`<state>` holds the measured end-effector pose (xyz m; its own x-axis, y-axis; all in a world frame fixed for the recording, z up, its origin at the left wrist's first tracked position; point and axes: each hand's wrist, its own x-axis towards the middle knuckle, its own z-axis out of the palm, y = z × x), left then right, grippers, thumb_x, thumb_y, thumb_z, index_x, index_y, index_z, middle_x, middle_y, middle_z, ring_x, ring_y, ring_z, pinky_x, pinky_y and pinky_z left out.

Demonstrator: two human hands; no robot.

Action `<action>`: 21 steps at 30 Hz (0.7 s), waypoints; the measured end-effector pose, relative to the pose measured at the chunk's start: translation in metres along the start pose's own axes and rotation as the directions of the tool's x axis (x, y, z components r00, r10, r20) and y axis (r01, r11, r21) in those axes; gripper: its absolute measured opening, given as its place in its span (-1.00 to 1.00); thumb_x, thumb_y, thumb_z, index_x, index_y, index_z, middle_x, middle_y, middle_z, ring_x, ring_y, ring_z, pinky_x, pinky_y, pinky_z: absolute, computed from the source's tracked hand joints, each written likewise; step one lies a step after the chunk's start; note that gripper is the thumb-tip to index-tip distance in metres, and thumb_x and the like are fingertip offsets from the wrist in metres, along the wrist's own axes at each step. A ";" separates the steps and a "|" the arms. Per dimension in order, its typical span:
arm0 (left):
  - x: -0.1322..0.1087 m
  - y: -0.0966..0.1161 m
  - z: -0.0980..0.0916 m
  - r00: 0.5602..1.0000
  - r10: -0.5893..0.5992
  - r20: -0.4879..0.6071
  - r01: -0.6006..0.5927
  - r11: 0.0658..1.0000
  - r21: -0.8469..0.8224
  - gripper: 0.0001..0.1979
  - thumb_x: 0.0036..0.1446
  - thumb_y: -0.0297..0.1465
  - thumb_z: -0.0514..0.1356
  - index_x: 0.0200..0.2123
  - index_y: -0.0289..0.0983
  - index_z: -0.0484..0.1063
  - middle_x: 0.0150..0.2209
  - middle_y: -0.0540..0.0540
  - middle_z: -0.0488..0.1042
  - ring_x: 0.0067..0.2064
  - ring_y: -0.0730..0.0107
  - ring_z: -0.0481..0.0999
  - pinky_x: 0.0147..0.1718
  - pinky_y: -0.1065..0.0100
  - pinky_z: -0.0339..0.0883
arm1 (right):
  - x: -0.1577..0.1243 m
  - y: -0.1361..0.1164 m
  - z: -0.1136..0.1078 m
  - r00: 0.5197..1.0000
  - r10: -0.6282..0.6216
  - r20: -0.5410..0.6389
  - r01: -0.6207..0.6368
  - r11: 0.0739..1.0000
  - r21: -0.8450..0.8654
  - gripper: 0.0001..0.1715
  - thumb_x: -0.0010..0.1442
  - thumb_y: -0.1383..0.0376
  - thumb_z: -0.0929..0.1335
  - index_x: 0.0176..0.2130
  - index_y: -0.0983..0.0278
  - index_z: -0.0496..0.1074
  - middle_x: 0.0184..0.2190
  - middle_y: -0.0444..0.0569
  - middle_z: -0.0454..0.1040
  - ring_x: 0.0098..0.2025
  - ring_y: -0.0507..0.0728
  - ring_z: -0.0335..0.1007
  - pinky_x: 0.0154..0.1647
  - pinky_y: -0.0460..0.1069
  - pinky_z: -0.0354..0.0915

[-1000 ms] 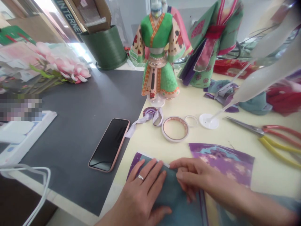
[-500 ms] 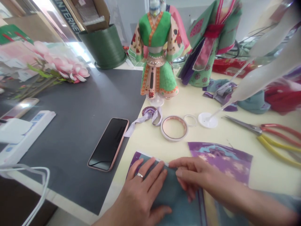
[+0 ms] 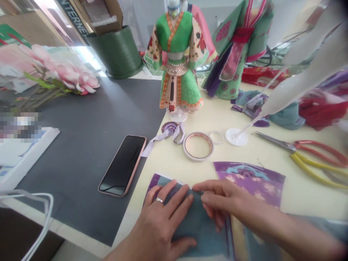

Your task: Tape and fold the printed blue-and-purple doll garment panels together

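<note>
A blue-grey piece of fabric [image 3: 202, 232] with purple edging lies on the cream table surface. A narrow white strip [image 3: 179, 182] shows along its top edge. My left hand [image 3: 167, 217], a ring on one finger, rests flat across the fabric with its fingers stretched out. The index fingertip of my right hand [image 3: 220, 201] touches the top edge beside it. The right thumb sits apart from that finger, and the other fingers curl below, partly hidden. Under the right forearm, a purple flowered fabric piece [image 3: 252, 181] is partly covered.
Beyond my hands lie a tape roll [image 3: 185, 146], a lilac ribbon [image 3: 157, 139] and scissors [image 3: 293, 146]. A phone [image 3: 122, 165] rests on the dark mat at left. Small dressed forms [image 3: 175, 61] and a white stand [image 3: 236, 137] rise at the back.
The whole view has shifted slightly, so things appear a little further left. Both hands keep nearly the same place on the fabric.
</note>
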<state>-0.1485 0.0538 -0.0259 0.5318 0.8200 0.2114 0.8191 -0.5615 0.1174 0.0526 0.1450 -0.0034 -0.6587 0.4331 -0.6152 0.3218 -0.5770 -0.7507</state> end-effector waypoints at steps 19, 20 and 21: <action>-0.006 0.000 0.002 0.997 0.012 0.081 -0.012 1.000 -0.003 -0.40 0.12 -0.10 0.13 0.17 -0.23 0.21 0.23 -0.11 0.22 0.18 -0.11 0.15 -0.01 -0.01 0.00 | -0.099 0.070 -0.012 0.921 -0.233 -0.312 0.081 0.898 -0.433 -0.61 0.25 0.09 0.24 0.02 0.16 0.33 -0.45 -0.14 0.31 -0.43 0.03 0.26 -0.45 -0.06 0.21; -0.006 -0.001 0.003 0.997 0.014 0.075 -0.014 1.000 0.007 -0.41 0.12 -0.09 0.12 0.17 -0.23 0.22 0.23 -0.11 0.22 0.17 -0.11 0.16 -0.02 -0.01 0.00 | -0.106 0.076 -0.013 0.906 -0.267 -0.329 0.085 0.876 -0.475 -0.62 0.25 0.10 0.23 0.03 0.15 0.32 -0.43 -0.13 0.32 -0.42 0.04 0.28 -0.43 -0.05 0.23; -0.006 -0.001 0.003 0.998 0.018 0.068 -0.020 1.000 0.017 -0.41 0.12 -0.08 0.11 0.17 -0.23 0.22 0.22 -0.11 0.23 0.17 -0.11 0.17 -0.01 -0.01 0.00 | -0.112 0.081 -0.013 0.889 -0.303 -0.344 0.095 0.856 -0.508 -0.63 0.26 0.11 0.23 0.03 0.15 0.31 -0.42 -0.13 0.33 -0.40 0.05 0.30 -0.39 -0.04 0.25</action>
<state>-0.1517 0.0500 -0.0305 0.5601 0.8152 0.1472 0.8120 -0.5755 0.0971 0.1617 0.0588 0.0015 -0.4488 0.7980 -0.4021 0.5586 -0.1007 -0.8233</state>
